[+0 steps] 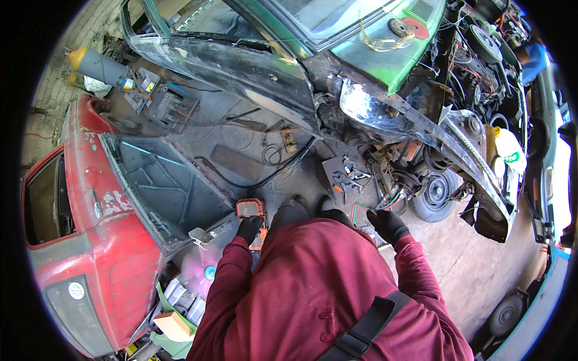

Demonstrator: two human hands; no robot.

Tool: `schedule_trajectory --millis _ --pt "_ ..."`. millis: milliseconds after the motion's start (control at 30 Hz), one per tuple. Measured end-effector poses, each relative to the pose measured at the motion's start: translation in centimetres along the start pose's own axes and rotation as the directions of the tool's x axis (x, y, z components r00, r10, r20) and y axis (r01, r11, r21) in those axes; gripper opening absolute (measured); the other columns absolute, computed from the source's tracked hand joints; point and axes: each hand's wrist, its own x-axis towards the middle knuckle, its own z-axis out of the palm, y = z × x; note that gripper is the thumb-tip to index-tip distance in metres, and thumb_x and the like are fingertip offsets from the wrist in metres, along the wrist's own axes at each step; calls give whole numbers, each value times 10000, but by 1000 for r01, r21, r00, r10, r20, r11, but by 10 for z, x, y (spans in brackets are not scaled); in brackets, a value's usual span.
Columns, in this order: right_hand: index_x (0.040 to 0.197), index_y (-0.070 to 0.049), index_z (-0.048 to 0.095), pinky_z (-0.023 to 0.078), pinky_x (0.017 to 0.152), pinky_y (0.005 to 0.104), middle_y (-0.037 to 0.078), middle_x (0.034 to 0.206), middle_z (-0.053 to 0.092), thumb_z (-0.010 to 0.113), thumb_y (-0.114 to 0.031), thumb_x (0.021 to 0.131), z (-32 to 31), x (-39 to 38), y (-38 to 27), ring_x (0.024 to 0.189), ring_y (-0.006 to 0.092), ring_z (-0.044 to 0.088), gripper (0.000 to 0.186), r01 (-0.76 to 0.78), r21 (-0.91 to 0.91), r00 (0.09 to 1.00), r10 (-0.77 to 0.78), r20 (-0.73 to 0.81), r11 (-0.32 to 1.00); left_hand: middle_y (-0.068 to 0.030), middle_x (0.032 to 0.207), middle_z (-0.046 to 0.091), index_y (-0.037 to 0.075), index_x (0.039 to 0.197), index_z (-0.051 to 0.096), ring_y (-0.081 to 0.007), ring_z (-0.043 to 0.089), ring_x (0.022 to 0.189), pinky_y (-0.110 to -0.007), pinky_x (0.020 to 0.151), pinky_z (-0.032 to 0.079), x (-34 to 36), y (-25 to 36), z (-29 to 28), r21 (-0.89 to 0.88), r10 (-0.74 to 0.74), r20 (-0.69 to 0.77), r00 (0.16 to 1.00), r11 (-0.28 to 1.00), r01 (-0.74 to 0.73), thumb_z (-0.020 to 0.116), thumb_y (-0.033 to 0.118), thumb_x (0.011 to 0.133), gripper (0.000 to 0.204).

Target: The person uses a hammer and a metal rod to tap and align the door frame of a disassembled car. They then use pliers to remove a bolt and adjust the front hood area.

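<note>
orange tool (251, 209): held low over the oily floor (241, 135), just beside the red car body (90, 240), gripped at its near end by the gloved left hand (248, 229). gloved right hand (388, 225): spread open, nothing held, near the stripped green car (373, 60).

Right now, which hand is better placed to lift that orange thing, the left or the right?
Left, probably. The left hand, in a black glove, already rests on the orange tool beside the red car. The right hand hangs open on the far side, near the wheel, touching nothing.
</note>
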Motion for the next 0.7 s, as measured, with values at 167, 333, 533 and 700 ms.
schedule_trajectory --millis 167,333,533,700 --pt "1263 -26 709 562 835 417 222 1089 762 629 -437 1057 -76 3 -62 954 325 756 467 4 418 977 85 -194 908 -114 966 760 56 1136 735 -278 730 809 -405 724 574 -8 15 16 621 342 123 932 706 -341 598 219 1014 245" --pt "1275 -54 719 558 779 357 170 967 750 707 -266 1029 -143 -5 -105 834 205 719 325 105 331 958 -6 -287 938 -129 1007 758 49 1133 724 -301 737 878 -422 770 581 -7 24 22 396 251 85 964 879 -264 576 163 1004 227" --pt "1239 -90 708 558 688 425 166 891 721 737 -287 976 -200 19 -135 784 342 728 329 329 28 825 -273 -495 944 -164 955 714 59 1015 695 -325 725 881 -444 768 568 24 13 29 68 -22 -11 1000 997 23 597 102 933 134" --pt "1257 -60 701 573 778 462 217 984 739 712 -276 979 -229 75 -147 901 407 733 352 382 -90 744 -364 -560 920 -88 871 721 65 1034 719 -203 694 719 -369 635 540 35 13 39 -323 -200 9 980 927 192 551 224 1024 231"
